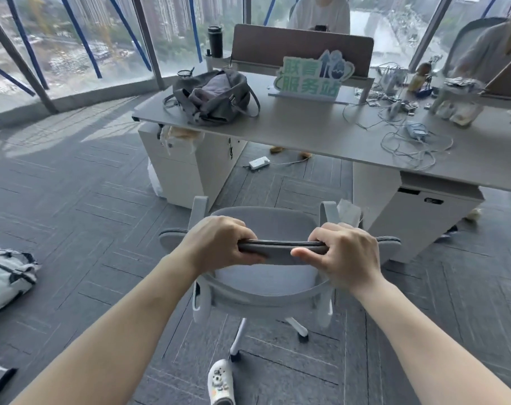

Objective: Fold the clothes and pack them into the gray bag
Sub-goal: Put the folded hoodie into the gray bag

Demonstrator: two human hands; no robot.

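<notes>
Gray desk [321, 133], carpet [73, 200], windows [73, 39]

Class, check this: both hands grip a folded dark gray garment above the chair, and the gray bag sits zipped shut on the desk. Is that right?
One detail is wrong. The gray bag on the desk is open, with cloth showing inside, as the head view shows. The left hand and right hand do grip the folded garment above the chair.

A green-and-white cut-out sign [311, 77] stood on the surface [307, 127] before a brown divider; its large characters read "服务站" on the lower line. The upper line's characters were too blurred to read surely.
</notes>
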